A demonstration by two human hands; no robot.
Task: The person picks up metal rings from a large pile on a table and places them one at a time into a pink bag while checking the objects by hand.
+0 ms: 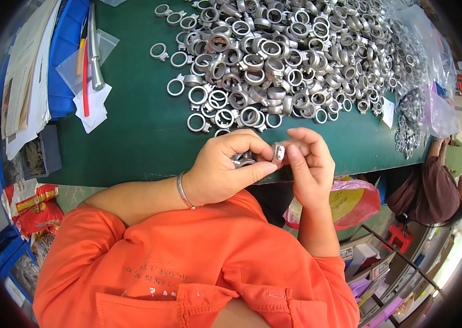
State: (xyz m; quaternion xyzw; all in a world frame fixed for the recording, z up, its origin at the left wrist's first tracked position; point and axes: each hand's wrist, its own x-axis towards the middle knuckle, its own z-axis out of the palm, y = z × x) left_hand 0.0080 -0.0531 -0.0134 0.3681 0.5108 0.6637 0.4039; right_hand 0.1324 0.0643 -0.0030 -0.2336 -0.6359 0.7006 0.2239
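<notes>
Where the metal ring [278,153] is: raised between the 2 hands, near the front edge of the green surface [122,143].
Left hand [224,163]: narrowed to a pinch, thumb and forefinger on the ring; more metal pieces [243,159] show inside the curled fingers, how many I cannot tell.
Right hand [313,167]: half curled, thumb and fingertips close at the ring's other side; whether they press on it I cannot tell.
Weight: probably modest, easy for 1 hand, with the lug side perhaps a little heavier.
Stiffness: it looks like solid metal, so the band should not give under finger pressure.
Grip: the dull grey finish should hold fairly well against bare skin; any oil would make it slippery, and none can be made out.
Fragility: likely low, though a drop could nick an edge.
Best hold: thumb and forefinger across the band, clear of the lug, leaving that face open.
Heap of rings [291,60]: similar pieces lie tangled beyond the hands, so lugs could catch; loose ones at its left rim look easier to lift.
</notes>
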